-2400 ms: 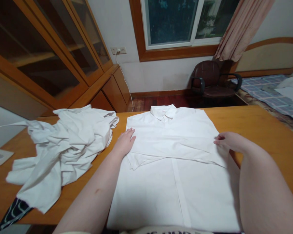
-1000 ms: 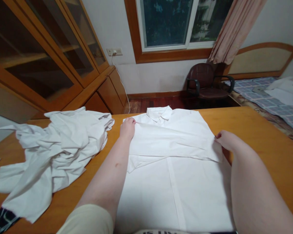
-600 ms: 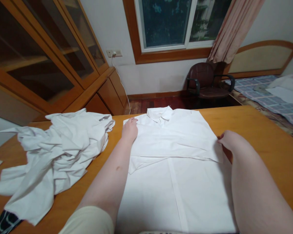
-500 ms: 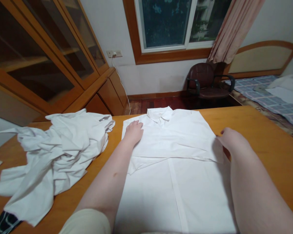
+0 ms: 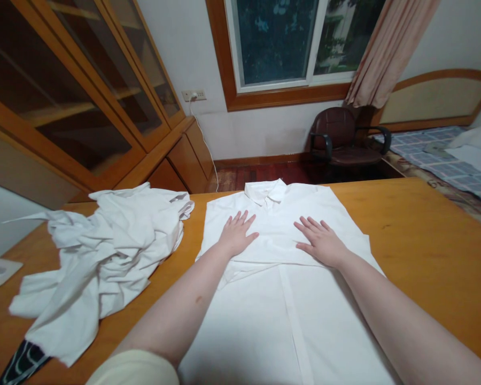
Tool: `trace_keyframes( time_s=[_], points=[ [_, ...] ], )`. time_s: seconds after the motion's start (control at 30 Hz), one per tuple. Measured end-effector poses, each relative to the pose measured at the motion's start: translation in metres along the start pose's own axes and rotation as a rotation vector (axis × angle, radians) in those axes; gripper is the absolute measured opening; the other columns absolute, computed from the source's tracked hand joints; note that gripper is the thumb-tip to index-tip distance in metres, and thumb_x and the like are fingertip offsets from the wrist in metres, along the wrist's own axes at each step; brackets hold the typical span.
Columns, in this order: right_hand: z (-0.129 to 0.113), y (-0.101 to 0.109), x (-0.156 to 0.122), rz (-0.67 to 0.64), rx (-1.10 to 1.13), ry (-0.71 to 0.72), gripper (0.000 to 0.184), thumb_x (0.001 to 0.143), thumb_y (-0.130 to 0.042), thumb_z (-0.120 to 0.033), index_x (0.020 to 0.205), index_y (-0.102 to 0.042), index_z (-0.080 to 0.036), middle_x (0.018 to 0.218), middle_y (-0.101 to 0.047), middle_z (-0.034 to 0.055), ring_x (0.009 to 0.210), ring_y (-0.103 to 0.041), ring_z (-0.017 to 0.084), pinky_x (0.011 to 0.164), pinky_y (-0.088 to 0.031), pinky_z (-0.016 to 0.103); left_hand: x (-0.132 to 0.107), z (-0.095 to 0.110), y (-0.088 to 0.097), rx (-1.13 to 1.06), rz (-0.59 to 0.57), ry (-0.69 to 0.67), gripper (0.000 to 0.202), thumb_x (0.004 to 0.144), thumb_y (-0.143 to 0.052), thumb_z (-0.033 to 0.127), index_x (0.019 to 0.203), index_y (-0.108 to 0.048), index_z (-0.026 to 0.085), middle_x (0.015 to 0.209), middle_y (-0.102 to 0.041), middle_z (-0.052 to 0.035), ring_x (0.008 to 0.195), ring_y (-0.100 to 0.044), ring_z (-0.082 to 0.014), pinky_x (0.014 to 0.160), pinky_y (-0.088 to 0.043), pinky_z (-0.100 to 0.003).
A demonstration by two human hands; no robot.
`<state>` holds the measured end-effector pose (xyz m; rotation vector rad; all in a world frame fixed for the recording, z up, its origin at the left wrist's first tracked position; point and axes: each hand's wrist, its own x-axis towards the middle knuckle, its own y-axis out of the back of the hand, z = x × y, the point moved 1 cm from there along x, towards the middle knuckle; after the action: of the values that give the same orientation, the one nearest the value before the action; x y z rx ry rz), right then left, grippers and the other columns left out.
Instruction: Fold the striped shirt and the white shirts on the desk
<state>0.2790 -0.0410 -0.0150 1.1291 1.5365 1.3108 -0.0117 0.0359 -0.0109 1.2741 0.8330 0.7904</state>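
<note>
A white collared shirt (image 5: pixel 264 310) lies spread on the wooden table, its collar at the far edge and its body running toward me. Its sleeves are laid across the chest in a horizontal band. My left hand (image 5: pixel 237 234) rests flat on the left part of this band, fingers spread. On the right part, my right hand (image 5: pixel 319 241) also lies flat with its fingers apart. Neither hand grips the cloth. Left of the shirt is a crumpled heap of white cloth (image 5: pixel 120 251).
The wooden table (image 5: pixel 420 256) extends to the right. A black patterned item (image 5: pixel 24 363) pokes out under the heap, and a white flat object (image 5: pixel 2 271) sits at the left edge. Beyond stand a glass-door cabinet (image 5: pixel 144 141), an armchair (image 5: pixel 336 133) and a bed (image 5: pixel 433 152).
My right hand has moved left from the shirt's right edge onto the chest and spread flat. My left hand has shifted slightly right and nearer, its fingers now more spread.
</note>
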Motion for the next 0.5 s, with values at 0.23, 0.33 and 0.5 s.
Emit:
trace_keyframes(
  time_s=[0.23, 0.33, 0.5],
  points=[
    [0.012, 0.001, -0.001, 0.008, -0.029, -0.184, 0.063, 0.094, -0.016, -0.057, 0.147, -0.029, -0.027, 0.154, -0.023, 0.0025, 0.142, -0.02, 0.023, 0.112, -0.019, 0.048, -0.015, -0.053, 0.0, 0.052, 0.06, 0.217, 0.066, 0.091, -0.029, 0.058, 0.148, -0.026, 0.024, 0.156, -0.018, -0.0089, 0.143, -0.014, -0.0286, 0.114, -0.017, -0.045],
    [0.018, 0.002, 0.001, 0.005, -0.042, -0.285, 0.065, 0.093, -0.02, -0.058, 0.148, -0.029, -0.024, 0.154, -0.024, 0.0051, 0.141, -0.02, 0.025, 0.112, -0.02, 0.048, -0.013, -0.057, -0.002, 0.056, 0.073, 0.247, 0.068, 0.091, -0.029, 0.06, 0.148, -0.025, 0.025, 0.156, -0.018, -0.0087, 0.143, -0.014, -0.0294, 0.114, -0.018, -0.045],
    [0.022, 0.0, -0.001, 0.028, -0.08, -0.351, 0.072, 0.09, -0.026, -0.061, 0.148, -0.029, -0.018, 0.154, -0.023, 0.0136, 0.141, -0.018, 0.029, 0.112, -0.021, 0.045, -0.01, -0.063, -0.005, 0.052, 0.095, 0.315, 0.068, 0.09, -0.027, 0.061, 0.148, -0.025, 0.025, 0.156, -0.018, -0.0091, 0.143, -0.013, -0.0315, 0.113, -0.02, -0.045]
  ],
)
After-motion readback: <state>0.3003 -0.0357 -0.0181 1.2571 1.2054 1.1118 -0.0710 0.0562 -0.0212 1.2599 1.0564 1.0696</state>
